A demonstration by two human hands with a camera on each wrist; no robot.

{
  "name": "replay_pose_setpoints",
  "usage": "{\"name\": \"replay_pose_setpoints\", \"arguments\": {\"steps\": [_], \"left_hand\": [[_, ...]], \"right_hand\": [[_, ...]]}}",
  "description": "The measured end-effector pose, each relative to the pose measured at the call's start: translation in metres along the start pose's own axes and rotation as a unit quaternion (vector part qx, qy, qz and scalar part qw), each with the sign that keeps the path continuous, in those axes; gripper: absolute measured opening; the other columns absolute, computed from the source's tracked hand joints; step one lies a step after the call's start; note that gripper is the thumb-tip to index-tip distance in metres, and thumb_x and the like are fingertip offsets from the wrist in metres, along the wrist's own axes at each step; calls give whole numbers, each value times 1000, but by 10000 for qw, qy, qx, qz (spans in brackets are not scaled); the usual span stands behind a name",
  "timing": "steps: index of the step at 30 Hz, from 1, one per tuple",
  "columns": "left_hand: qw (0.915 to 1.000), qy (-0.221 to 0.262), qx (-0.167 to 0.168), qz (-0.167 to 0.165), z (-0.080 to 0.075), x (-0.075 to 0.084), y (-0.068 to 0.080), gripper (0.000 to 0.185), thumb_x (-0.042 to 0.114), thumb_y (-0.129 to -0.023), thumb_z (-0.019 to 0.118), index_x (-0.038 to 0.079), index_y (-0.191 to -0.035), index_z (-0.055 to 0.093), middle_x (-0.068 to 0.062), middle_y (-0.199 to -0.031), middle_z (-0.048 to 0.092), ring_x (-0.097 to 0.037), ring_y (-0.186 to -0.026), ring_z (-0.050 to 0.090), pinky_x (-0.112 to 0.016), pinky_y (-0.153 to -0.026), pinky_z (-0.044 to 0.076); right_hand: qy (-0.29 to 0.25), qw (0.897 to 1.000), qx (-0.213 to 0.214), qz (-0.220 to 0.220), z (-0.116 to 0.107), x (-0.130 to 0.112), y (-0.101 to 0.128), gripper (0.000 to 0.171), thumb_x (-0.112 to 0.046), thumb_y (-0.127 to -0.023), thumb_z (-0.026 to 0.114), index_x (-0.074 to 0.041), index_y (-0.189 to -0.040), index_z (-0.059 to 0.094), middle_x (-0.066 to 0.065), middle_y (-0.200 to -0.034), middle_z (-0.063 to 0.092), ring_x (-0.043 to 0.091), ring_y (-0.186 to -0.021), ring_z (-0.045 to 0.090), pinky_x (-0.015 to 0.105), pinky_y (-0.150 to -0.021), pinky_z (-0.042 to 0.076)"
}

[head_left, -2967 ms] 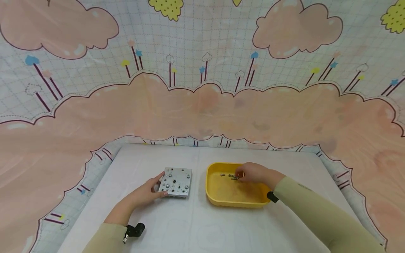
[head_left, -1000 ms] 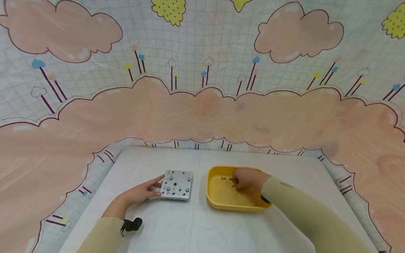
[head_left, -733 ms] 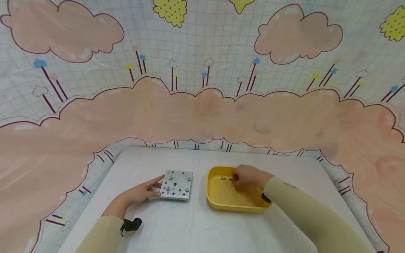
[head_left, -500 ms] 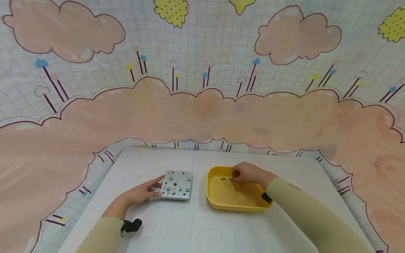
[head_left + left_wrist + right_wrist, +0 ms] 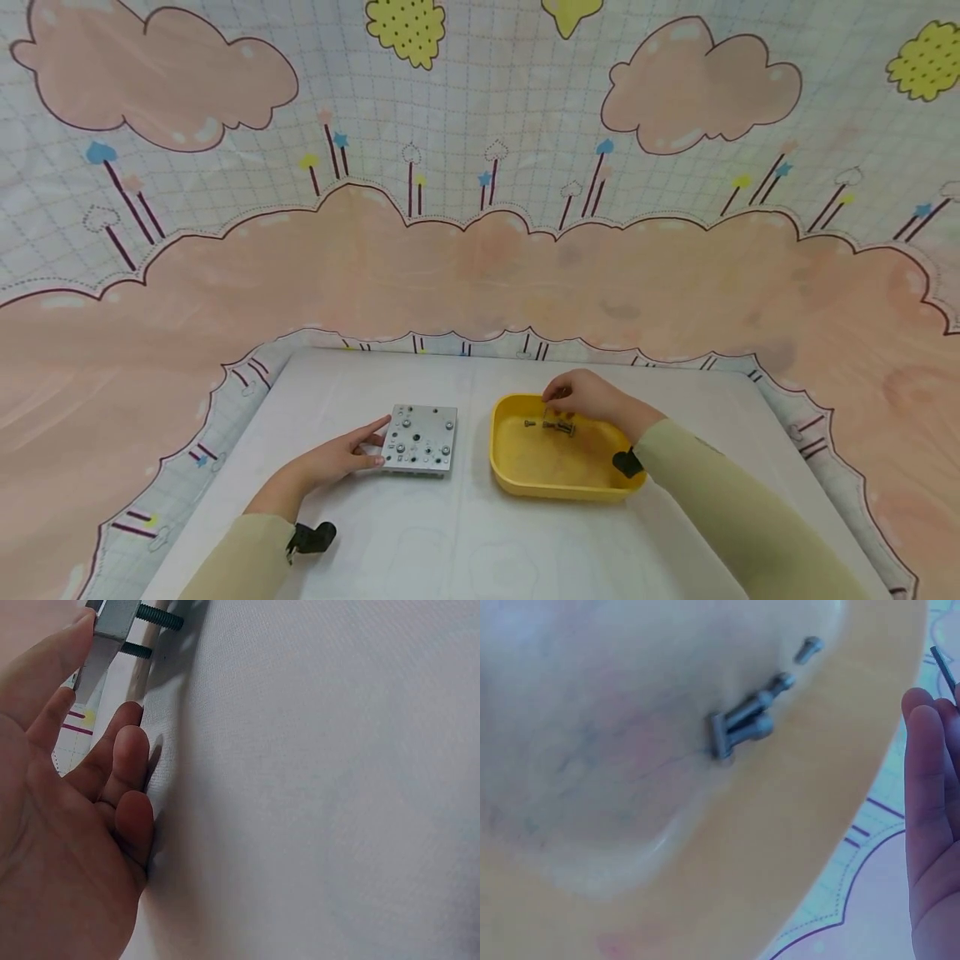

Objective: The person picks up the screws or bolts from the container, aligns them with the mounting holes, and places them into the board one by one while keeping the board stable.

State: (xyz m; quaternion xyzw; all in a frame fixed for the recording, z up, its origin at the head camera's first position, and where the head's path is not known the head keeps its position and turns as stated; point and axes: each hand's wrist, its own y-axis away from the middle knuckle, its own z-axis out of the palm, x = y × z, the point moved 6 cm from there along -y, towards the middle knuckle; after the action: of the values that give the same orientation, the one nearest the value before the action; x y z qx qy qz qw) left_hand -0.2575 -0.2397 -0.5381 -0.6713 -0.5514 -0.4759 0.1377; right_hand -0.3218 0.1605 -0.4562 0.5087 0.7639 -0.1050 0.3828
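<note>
The left hand [image 5: 337,458] had not shifted in the last few seconds: it lay flat on the desk [image 5: 465,533] with its fingers [image 5: 124,761] straight and loose, gripping nothing, the thumb and fingertips resting against the left edge of the plate [image 5: 420,439]. That plate, a square of grey metal dotted with holes and small fittings, sat left of centre on the desk, and the left wrist view showed it raised off the surface on dark threaded bolts [image 5: 154,616]. Just right of it, apart from it, stood the yellow tray [image 5: 525,479], shallow, with rounded corners. The change was here: the right hand [image 5: 588,398], which a moment before had been down among the screws [image 5: 555,426], had lifted and drawn back toward the far rim, so the little cluster of silver screws lay uncovered on the tray floor, two of them joined side by side with others strung out beyond them. The right fingers [image 5: 930,772] were curled downward and looked to pinch a thin dark rod [image 5: 943,667]; what kind of piece it was could not be told. By the look of it, something had been picked out of the tray while the plate was steadied.
</note>
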Motion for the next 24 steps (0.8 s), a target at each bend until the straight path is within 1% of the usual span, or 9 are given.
{"name": "replay_pose_setpoints", "arguments": {"steps": [5,9,13,16,19,21,24], "left_hand": [[9999,40,42,-94,-1,-2,2,86,41,-88,73,28,-158,26,-15,-144,46,-34,-128,44,-60,-105,32],[9999,66,55,-131,-2,-2,4,85,41,-88,73,29,-158,26,-14,-145,46,-36,-132,41,-62,-106,30],[9998,23,65,-164,-2,-2,4,85,42,-88,73,30,-158,26,-13,-146,46,-36,-134,40,-63,-107,29],[9998,24,66,-188,-3,-2,3,85,41,-88,73,31,-158,26,-13,-146,46,-36,-134,40,-63,-107,29],[9997,62,67,-204,-3,-1,2,85,40,-88,73,30,-158,27,-12,-145,46,-34,-132,41,-62,-107,30],[9997,74,81,-210,-2,0,2,85,40,-87,74,30,-158,28,-12,-145,47,-33,-130,43,-61,-106,31],[9997,58,88,-220,-1,1,1,85,40,-87,74,31,-157,28,-11,-144,47,-31,-126,45,-60,-106,32]], "right_hand": [[-313,9995,12,40,5,-11,-8,18,-13,-96,66,-5,-111,72,8,-96,70,27,-87,65,42,-81,56],[-451,9989,9,-143,12,-22,-16,16,-11,-95,66,-4,-108,72,9,-94,69,30,-87,65,42,-78,56],[-493,9982,-4,-352,20,-32,-23,11,-10,-95,67,-6,-104,71,7,-92,68,32,-86,65,42,-76,56],[-480,9977,-7,-470,24,-41,-28,8,-11,-95,67,-8,-102,71,6,-94,67,30,-85,65,40,-75,56],[-479,9974,-1,-546,28,-50,-32,8,-10,-94,67,-11,-101,70,5,-94,66,27,-83,64,34,-72,56],[-467,9976,-12,-517,30,-56,-35,9,-11,-93,67,-13,-101,70,3,-95,66,25,-82,63,31,-72,55],[-487,9978,-57,-446,33,-64,-39,8,-13,-93,68,-16,-100,70,3,-96,68,25,-83,63,31,-73,54]]}}
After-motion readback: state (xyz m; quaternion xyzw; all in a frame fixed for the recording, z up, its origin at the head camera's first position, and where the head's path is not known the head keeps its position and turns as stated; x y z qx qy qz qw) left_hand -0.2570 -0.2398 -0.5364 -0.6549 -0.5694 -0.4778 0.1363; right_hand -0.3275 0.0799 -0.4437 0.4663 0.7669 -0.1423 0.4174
